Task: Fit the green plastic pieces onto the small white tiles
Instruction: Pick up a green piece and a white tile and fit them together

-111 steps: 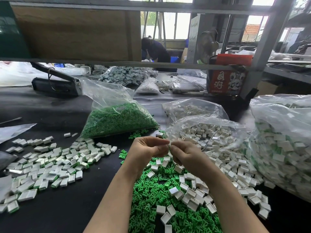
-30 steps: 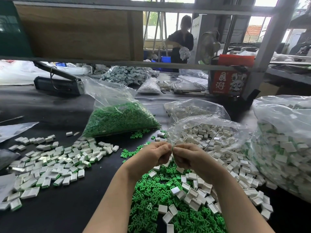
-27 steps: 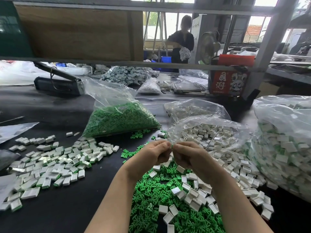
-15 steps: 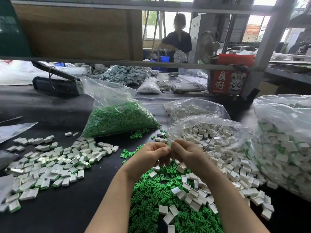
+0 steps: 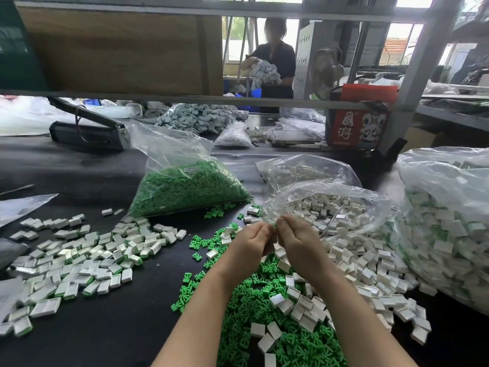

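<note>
Black surface (image 5: pixel 111 337). Loose green plastic pieces (image 5: pixel 254 295) in bright green; a darker-looking green mass inside a clear bag (image 5: pixel 185 189). White tiles (image 5: pixel 344 250), plain and unpatterned. Assembled tiles (image 5: pixel 79 263), white with green edges. Box (image 5: pixel 357 123), red with white characters and a black-and-white printed figure. Board (image 5: pixel 119 49), brown.

A black table (image 5: pixel 111 327) carries everything. On its left lies a spread of white tiles (image 5: pixel 79 258), some edged green. At the near middle sits a heap of loose green pieces (image 5: pixel 254 295) mixed with white tiles. Behind stand 1 bag of green pieces (image 5: pixel 185 186) and 3 clear bags of tiles (image 5: pixel 330 207).
</note>
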Motion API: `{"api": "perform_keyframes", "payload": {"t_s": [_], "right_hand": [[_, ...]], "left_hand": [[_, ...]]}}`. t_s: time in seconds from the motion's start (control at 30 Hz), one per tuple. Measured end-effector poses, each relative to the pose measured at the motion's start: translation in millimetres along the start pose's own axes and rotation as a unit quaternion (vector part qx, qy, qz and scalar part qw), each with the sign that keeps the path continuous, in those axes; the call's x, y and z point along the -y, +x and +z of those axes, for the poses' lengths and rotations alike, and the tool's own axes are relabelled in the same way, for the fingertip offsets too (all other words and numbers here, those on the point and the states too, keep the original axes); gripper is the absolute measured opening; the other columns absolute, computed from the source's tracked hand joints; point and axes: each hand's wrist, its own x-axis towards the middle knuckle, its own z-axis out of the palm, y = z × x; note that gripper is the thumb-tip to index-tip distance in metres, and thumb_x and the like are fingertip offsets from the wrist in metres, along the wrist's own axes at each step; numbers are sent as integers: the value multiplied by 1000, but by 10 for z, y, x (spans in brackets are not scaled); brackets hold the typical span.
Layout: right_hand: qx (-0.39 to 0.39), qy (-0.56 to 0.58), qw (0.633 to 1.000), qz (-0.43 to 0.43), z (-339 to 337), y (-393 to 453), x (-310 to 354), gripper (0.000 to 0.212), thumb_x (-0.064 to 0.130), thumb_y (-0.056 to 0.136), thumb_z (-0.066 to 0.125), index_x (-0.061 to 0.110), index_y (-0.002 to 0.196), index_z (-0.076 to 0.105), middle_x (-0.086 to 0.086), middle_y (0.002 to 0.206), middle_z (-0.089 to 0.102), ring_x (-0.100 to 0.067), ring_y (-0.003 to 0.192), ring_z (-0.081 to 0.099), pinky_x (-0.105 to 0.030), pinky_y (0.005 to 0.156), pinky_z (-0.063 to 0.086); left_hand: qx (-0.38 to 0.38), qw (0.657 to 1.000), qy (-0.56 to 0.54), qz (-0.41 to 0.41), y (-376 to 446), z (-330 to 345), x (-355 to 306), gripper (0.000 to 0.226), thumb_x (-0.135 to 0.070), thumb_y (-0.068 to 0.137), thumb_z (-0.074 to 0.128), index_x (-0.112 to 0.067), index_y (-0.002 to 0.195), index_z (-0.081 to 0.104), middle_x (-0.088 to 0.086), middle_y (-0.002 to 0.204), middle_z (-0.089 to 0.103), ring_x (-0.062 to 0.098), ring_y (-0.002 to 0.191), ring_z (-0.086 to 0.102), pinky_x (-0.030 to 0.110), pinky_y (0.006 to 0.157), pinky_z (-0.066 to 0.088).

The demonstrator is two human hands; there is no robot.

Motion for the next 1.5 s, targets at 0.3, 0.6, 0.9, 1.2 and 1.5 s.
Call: {"api": "perform_keyframes", "payload": {"t_s": [0.3,0.6,0.9,1.2,1.5], "right_hand": [[39,8,999,-21,-53,12,14,33,16,102,45,16,69,46,14,54,43,-1,52,35,-18,52,30],[104,6,994,-19,-113,3,14,31,17,103,44,13,72,45,5,61,38,-8,58,35,-33,57,31],[144,-10,990,-4,-148,-27,-2,31,20,103,45,26,73,53,20,52,49,2,52,39,-15,53,33],[179,57,982,17,-183,-37,5,29,11,103,43,15,76,50,8,59,38,-6,55,34,-22,53,29],[209,23,978,21,-211,-42,-7,32,16,102,46,27,73,55,17,54,43,-3,54,36,-20,54,33]], "left_hand": [[19,1000,24,6,-27,-43,-79,30,-18,105,41,-16,77,51,-12,63,46,4,59,40,20,60,36],[38,996,84,3,-31,-85,-81,31,-20,104,42,-19,75,51,-16,61,43,5,60,37,22,61,33],[52,992,111,-29,-51,-96,-111,23,-13,105,41,0,90,52,-3,69,41,13,67,36,32,67,32],[66,987,140,-32,-69,-114,-141,26,-16,105,43,0,88,54,-2,69,43,17,71,36,34,68,31],[83,977,188,-57,-76,-185,-162,25,-25,103,46,-14,84,57,-6,69,47,18,72,40,38,67,35]]}}
